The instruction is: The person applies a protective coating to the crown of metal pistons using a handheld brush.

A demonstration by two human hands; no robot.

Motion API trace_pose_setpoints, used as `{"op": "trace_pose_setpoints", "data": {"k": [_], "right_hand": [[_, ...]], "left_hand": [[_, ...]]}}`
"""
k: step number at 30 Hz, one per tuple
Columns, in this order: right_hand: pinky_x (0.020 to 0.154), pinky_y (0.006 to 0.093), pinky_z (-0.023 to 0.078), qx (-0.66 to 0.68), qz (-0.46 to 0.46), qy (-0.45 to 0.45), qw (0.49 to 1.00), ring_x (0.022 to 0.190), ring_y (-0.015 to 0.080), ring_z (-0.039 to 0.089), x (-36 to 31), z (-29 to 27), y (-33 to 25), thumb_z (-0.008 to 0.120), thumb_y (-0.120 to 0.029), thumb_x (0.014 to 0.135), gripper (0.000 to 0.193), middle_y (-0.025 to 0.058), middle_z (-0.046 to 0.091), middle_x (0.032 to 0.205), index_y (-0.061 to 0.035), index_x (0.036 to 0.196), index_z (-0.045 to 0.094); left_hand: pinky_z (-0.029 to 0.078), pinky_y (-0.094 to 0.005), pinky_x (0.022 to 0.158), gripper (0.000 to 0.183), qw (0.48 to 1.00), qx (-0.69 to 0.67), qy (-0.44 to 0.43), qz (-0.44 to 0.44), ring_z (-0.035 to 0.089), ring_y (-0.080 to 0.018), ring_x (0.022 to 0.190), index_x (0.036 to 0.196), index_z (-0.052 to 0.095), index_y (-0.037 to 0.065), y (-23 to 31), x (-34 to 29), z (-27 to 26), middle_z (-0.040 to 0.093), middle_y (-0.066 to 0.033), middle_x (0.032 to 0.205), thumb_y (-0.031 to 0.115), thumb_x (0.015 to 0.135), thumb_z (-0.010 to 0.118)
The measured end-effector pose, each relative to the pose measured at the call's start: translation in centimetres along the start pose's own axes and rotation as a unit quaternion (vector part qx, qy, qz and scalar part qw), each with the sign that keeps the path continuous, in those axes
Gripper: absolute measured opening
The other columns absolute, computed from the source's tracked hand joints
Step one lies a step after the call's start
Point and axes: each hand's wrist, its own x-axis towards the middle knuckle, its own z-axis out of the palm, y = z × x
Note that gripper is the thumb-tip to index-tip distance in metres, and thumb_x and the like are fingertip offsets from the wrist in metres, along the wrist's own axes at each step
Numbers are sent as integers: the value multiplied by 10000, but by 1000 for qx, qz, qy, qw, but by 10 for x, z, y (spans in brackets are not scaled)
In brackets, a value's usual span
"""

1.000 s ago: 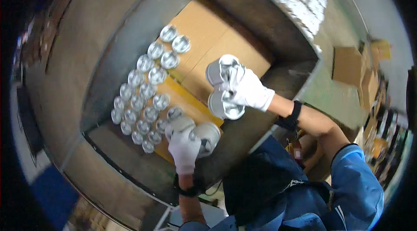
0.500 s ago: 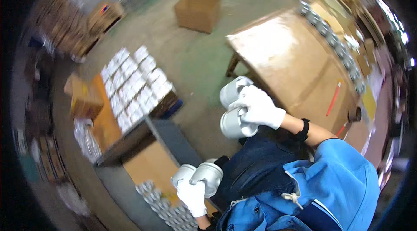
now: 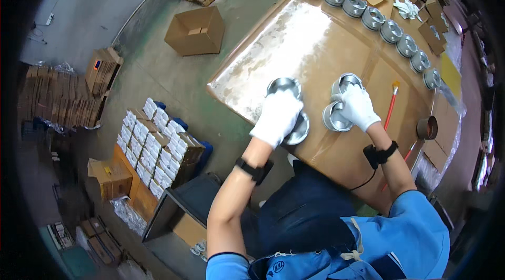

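Observation:
My left hand (image 3: 279, 114), in a white glove, grips two silver metal pistons over the near edge of the brown-covered table (image 3: 310, 59). One piston (image 3: 285, 85) shows beyond the fingers and the other (image 3: 299, 130) below them; the glove hides part of both. Gloved as well, my right hand (image 3: 359, 105) is closed on another pair, an upper piston (image 3: 344, 81) and a lower piston (image 3: 332, 119), with their hollow ends facing up. Whether any of these pistons touch the tabletop, I cannot tell.
Several pistons (image 3: 373, 18) line the table's far right side. A red-handled brush (image 3: 391, 103) and a small brown round container (image 3: 426, 128) lie right of my hands. On the floor are an open carton (image 3: 194, 32) and stacked white packs (image 3: 158, 148); a grey bin (image 3: 173, 227) stands lower left.
Both hands, each holding two pistons, have come over the table. My left hand has moved up and right, away from the grey bin with its pistons. The view has turned toward the table.

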Motion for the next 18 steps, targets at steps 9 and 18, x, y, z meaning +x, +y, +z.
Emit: {"op": "trace_pose_setpoints", "data": {"k": [9,18], "right_hand": [[807,407,557,297,-136,124,937,911,295,690,-19,-76,-99,716,-203,881,238,104,709,932,-129,1101,766],[747,428,563,189,-541,-168,802,832,337,692,-57,-62,-398,681,-260,910,242,127,734,932,-150,1104,775]], "left_hand": [[548,-467,920,344,965,-107,200,-129,640,-360,1119,1248,688,125,4,-37,23,655,-203,1248,177,909,657],[591,-442,799,271,714,-19,129,-688,730,-324,912,1091,752,133,102,-505,57,754,-133,1005,231,978,526]]}}
